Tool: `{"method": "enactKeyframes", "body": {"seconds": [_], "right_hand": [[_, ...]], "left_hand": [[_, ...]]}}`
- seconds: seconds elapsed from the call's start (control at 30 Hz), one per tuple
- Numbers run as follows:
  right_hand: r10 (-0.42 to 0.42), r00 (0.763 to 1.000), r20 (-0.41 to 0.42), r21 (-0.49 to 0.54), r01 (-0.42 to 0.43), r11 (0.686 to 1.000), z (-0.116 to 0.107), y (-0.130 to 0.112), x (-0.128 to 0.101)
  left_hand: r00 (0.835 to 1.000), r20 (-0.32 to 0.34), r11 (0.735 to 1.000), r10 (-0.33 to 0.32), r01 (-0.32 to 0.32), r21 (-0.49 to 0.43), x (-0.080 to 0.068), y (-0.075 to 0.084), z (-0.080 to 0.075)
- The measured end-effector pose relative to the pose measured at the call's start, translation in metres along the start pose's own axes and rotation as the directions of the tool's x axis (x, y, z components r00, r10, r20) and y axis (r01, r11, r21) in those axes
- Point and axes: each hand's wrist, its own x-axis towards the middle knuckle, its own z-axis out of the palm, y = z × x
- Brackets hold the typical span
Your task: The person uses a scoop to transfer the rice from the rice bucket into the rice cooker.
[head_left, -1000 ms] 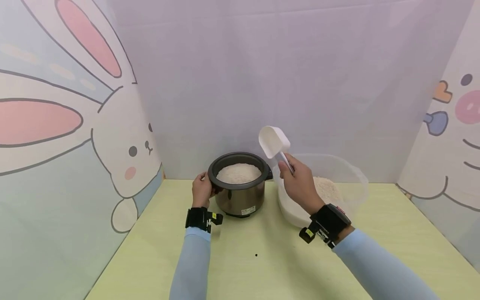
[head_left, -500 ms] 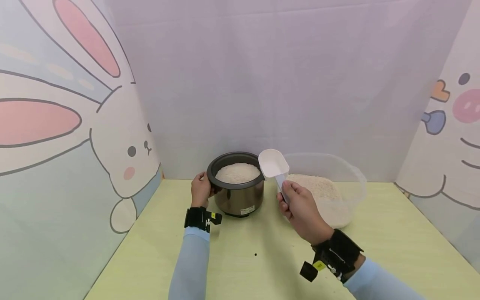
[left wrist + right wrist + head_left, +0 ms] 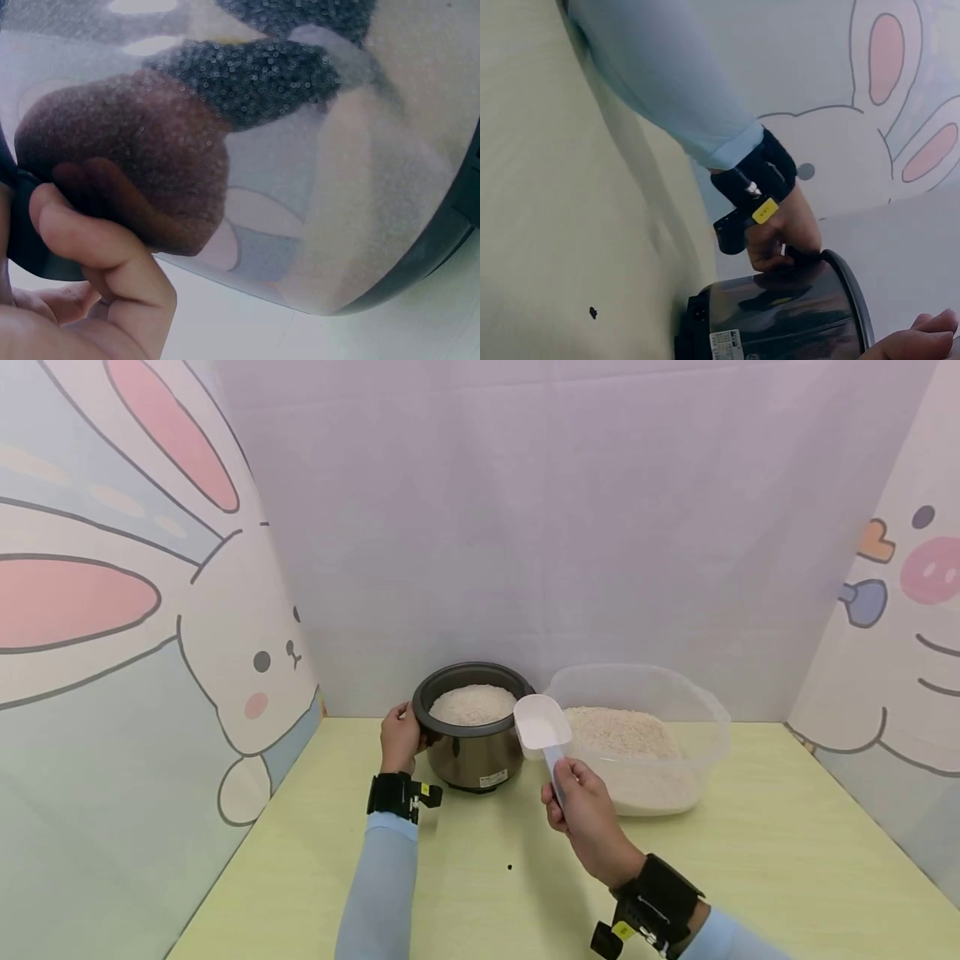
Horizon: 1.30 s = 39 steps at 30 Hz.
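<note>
A dark brown rice cooker (image 3: 468, 760), lidless, holds a mound of white rice (image 3: 472, 704) in its pot. My left hand (image 3: 400, 741) grips its left side handle. Curled fingers (image 3: 112, 251) show round that black handle (image 3: 45, 259) in the left wrist view. My right hand (image 3: 592, 822) holds a white scoop (image 3: 542, 727) by its handle, in front of the cooker's right rim. The scoop's bowl faces up and looks empty. At the right wrist view's lower right edge only part of my right hand (image 3: 919, 343) shows, with the scoop out of frame.
Right of the cooker stands a translucent tub (image 3: 708, 735), with rice grains (image 3: 622, 732) inside. A small black speck (image 3: 510, 867) lies on the pale yellow table (image 3: 465, 910). Curtains printed with cartoon animals (image 3: 225, 710) bound the table at back and sides.
My right hand has come down and toward me with the scoop, whose bowl has turned from tipped toward the cooker to facing up. My left hand stays on the cooker's handle.
</note>
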Motion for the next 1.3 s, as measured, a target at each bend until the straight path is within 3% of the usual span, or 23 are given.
{"method": "enactKeyframes", "body": {"seconds": [0.5, 0.77, 1.13, 1.3], "right_hand": [[-0.021, 0.999, -0.040, -0.118, 0.016, 0.993, -0.002, 0.037, 0.004], [0.017, 0.999, -0.046, -0.177, -0.025, 0.984, -0.009, 0.053, 0.007], [0.082, 0.995, -0.061, -0.068, -0.086, 0.994, -0.010, 0.064, 0.014], [0.072, 0.994, -0.085, -0.134, -0.083, 0.988, -0.007, 0.062, 0.011]], "left_hand": [[1.000, 0.000, 1.000, -0.002, 0.002, -0.012, 0.002, -0.002, -0.001], [1.000, 0.010, 1.000, 0.002, -0.002, -0.021, 0.001, -0.002, -0.001], [1.000, 0.007, 1.000, 0.005, -0.005, -0.021, 0.000, 0.001, 0.000], [1.000, 0.008, 1.000, 0.004, -0.004, -0.030, 0.002, 0.000, 0.000]]}}
